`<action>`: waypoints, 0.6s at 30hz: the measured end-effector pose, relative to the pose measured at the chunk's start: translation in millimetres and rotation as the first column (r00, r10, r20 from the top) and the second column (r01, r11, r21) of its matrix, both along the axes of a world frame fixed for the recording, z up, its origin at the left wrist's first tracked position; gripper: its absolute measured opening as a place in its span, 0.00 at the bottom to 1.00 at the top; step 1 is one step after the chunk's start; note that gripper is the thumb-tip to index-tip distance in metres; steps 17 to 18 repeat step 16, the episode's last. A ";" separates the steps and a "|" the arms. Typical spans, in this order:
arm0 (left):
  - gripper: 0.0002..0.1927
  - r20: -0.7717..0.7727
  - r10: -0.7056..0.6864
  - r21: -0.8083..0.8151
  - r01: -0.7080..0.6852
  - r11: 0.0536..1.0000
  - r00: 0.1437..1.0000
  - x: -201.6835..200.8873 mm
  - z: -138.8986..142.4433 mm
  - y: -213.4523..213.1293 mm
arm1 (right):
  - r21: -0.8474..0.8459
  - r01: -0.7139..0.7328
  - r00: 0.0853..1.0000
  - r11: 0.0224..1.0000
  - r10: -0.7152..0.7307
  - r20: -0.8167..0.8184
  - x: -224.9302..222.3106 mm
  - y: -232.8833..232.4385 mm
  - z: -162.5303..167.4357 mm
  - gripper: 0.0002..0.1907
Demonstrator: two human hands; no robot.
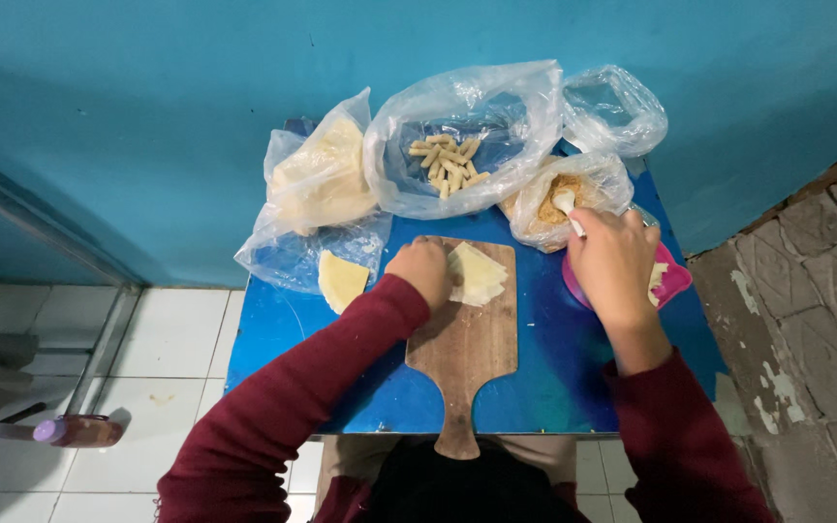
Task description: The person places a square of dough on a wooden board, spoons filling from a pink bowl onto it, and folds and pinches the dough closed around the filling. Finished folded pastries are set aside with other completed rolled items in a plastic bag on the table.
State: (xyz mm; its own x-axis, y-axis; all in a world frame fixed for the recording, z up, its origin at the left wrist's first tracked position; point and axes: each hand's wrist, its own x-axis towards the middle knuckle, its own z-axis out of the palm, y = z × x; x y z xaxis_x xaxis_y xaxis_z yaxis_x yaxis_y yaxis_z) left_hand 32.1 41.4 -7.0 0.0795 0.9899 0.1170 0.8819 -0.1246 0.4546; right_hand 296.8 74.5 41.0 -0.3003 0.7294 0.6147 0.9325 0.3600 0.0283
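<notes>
My left hand [422, 270] rests on a pale yellow pastry sheet [478, 274] lying on a wooden cutting board [465, 349] in the middle of a small blue table [554, 358]. My right hand [614, 261] grips a white spoon [566, 204] whose bowl sits in a plastic bag of brown filling [554, 199]. Below that hand is a pink bowl [672, 282]. Both arms wear dark red sleeves.
A clear bag of small rolled pieces [449, 160] stands at the back middle, a bag of pastry sheets [320, 179] at the back left, an empty-looking bag [614, 108] at the back right. A loose folded sheet [341, 280] lies left of the board. A teal wall is behind, rough stone wall on the right, white tiles below.
</notes>
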 end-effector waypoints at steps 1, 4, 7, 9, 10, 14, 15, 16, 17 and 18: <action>0.25 0.027 0.010 -0.031 -0.009 0.999 1.000 -0.6 0.5 1.6 | 0.033 -0.005 1.000 0.999 0.005 -0.004 0.9 2.2 -1.1 0.10; 0.21 0.049 -0.045 -0.027 0.047 0.999 0.998 -0.8 3.1 6.5 | -0.037 -0.074 0.984 0.997 0.067 -0.167 6.0 13.8 1.0 0.08; 0.18 0.031 -0.080 0.000 0.080 0.997 0.996 1.4 7.8 11.4 | -0.070 -0.134 0.956 0.989 0.110 -0.274 8.9 29.0 10.0 0.10; 0.17 0.082 -0.045 -0.062 0.050 0.997 0.996 3.1 11.5 13.6 | -0.041 -0.237 0.936 0.971 0.217 -0.277 12.5 37.7 18.7 0.11; 0.17 0.137 -0.004 -0.130 0.022 0.991 0.990 3.4 12.9 14.3 | -0.025 -0.287 0.922 0.958 0.269 -0.277 12.9 40.6 22.5 0.11; 0.22 0.261 0.080 -0.238 -0.016 0.971 0.962 2.2 18.2 14.4 | -0.032 -0.253 0.926 0.967 0.233 -0.296 8.3 46.1 32.6 0.07; 0.22 0.245 0.082 -0.248 -0.020 0.969 0.966 1.5 19.2 14.4 | -0.026 -0.249 0.923 0.968 0.229 -0.310 7.1 46.5 33.5 0.07; 0.23 0.228 0.085 -0.258 -0.024 0.966 0.970 0.8 19.8 14.6 | -0.021 -0.245 0.919 0.969 0.225 -0.323 5.6 47.0 34.1 0.06; 0.23 0.228 0.085 -0.258 -0.024 0.966 0.970 0.8 19.8 14.6 | -0.021 -0.245 0.919 0.969 0.225 -0.323 5.6 47.0 34.1 0.06; 0.23 0.228 0.085 -0.258 -0.024 0.966 0.970 0.8 19.8 14.6 | -0.021 -0.245 0.919 0.969 0.225 -0.323 5.6 47.0 34.1 0.06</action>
